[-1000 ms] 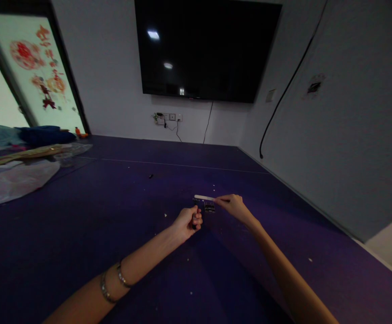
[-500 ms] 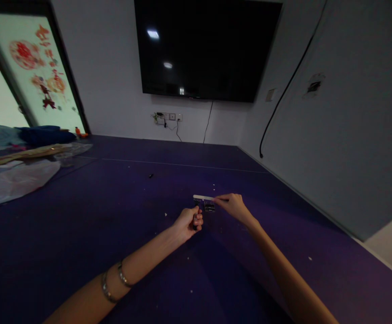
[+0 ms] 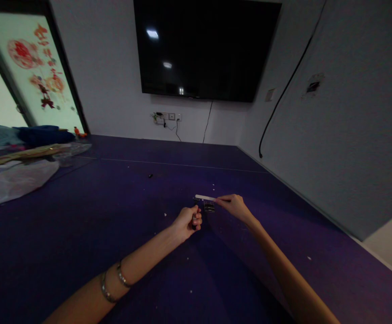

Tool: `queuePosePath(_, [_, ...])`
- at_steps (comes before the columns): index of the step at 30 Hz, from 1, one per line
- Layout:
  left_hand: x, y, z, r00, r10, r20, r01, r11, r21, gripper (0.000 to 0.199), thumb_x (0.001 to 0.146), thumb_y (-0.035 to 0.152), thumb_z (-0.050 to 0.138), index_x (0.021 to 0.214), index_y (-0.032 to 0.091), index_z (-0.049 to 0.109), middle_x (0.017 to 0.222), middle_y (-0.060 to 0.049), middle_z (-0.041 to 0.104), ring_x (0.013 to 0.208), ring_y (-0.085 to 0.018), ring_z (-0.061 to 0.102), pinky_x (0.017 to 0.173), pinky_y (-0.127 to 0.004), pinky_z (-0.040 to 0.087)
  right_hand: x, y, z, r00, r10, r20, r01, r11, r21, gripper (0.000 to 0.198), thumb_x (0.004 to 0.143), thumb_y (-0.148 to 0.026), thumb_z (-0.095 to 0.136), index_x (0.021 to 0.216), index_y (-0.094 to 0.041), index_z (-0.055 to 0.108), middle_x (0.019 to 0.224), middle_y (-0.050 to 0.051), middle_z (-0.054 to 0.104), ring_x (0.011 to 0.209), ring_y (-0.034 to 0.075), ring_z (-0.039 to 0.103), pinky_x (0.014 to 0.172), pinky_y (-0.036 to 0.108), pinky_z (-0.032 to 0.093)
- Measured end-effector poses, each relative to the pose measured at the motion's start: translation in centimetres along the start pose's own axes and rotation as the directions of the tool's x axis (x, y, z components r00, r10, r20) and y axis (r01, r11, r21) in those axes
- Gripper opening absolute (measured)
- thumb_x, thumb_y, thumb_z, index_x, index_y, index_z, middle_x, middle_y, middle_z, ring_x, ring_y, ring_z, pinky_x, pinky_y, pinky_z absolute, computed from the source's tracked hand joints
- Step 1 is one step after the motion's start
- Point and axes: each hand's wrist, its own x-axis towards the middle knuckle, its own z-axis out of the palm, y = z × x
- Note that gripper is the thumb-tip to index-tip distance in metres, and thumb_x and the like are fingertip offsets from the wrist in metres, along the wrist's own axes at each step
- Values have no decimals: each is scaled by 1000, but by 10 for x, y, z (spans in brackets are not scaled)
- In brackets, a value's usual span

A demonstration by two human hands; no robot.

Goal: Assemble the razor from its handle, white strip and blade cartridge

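My left hand [image 3: 188,219] is closed round a slim dark-handled tool [image 3: 194,223], whose upper end comes out above the thumb; its exact kind is too small to make out. From the right, my right hand [image 3: 233,206] pinches one end of a thin white stick [image 3: 204,197]. The stick lies nearly level, its free tip close to the dark tool's upper end; whether the two touch I cannot tell. Just below the stick, between the hands, a small dark rectangular piece with pale edges [image 3: 209,206] rests on the purple surface [image 3: 169,279].
White scraps dot the surface, and a small black piece [image 3: 150,176] lies farther back. At the left are a plastic bag [image 3: 20,180] and dark blue cloth [image 3: 44,135]. A television [image 3: 209,49] hangs on the far wall; a black cable [image 3: 283,85] runs down the right wall.
The white stick and my right hand have shifted slightly to the right. My left hand keeps its hold on the dark tool, almost unmoved.
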Motion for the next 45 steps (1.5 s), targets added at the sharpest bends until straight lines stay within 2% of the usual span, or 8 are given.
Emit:
queuePosePath(16, [4, -1, -4, 998, 31, 55, -30, 999, -32, 25, 92, 21, 29, 72, 14, 41, 47, 8, 32, 30, -1, 26, 34, -17, 12, 0, 9, 2, 997, 45, 68, -58, 978, 202, 40, 72, -50, 53, 78, -16, 74, 58, 2, 64, 56, 15, 55, 51, 23, 37])
queuePosePath(19, [4, 0, -4, 998, 31, 62, -29, 999, -38, 24, 92, 20, 28, 72, 14, 41, 47, 8, 32, 30, -1, 25, 34, -17, 11, 1, 11, 4, 994, 32, 106, -54, 976, 210, 42, 72, -51, 53, 77, -16, 74, 57, 2, 63, 54, 14, 54, 50, 22, 36])
queuePosePath(23, [4, 1, -4, 998, 23, 61, -21, 999, -36, 24, 93, 20, 28, 73, 15, 40, 47, 8, 31, 30, -1, 25, 33, -17, 11, 1, 13, 5, 996, 74, 57, -84, 974, 208, 43, 72, -51, 53, 80, -14, 73, 59, 2, 63, 55, 14, 54, 50, 22, 36])
queuePosePath(29, [1, 0, -2, 996, 47, 73, -46, 999, -22, 23, 92, 21, 29, 73, 14, 41, 47, 8, 32, 30, -1, 26, 33, -17, 12, 0, 13, 3, 992, 62, 108, -88, 964, 249, 43, 71, -51, 54, 81, -13, 73, 57, 2, 62, 52, 13, 53, 49, 23, 36])
queuePosePath(34, [1, 1, -2, 993, 78, 89, -79, 997, 1, 22, 92, 22, 31, 74, 15, 41, 47, 8, 33, 29, -2, 26, 32, -17, 12, 2, 14, 0, 992, 119, -33, -103, 945, 309, 47, 72, -50, 54, 94, -11, 70, 63, 4, 63, 55, 14, 54, 50, 23, 37])
queuePosePath(38, [-1, 7, -3, 971, 182, 157, -193, 980, 52, 19, 90, 23, 34, 75, 16, 44, 48, 8, 33, 29, -2, 26, 30, -17, 14, 6, 10, -5, 980, 154, -127, -92, 913, 398, 54, 71, -51, 55, 104, -9, 65, 64, 4, 61, 55, 13, 52, 52, 24, 40])
queuePosePath(41, [-4, 12, -3, 942, 262, 208, -287, 952, 102, 16, 89, 23, 37, 76, 16, 46, 49, 8, 35, 29, -3, 26, 28, -16, 17, 8, 5, -8, 950, 196, -244, -72, 895, 439, 58, 73, -53, 52, 109, -8, 59, 58, 2, 55, 51, 12, 49, 48, 24, 39])
queuePosePath(45, [-8, 14, -1, 924, 289, 250, -330, 934, 137, 13, 87, 25, 40, 78, 17, 46, 50, 8, 36, 29, -3, 26, 27, -15, 20, 8, 0, -9, 889, 197, -415, 20, 887, 462, 49, 78, -50, 46, 110, -13, 53, 57, -2, 48, 49, 11, 45, 45, 22, 38])
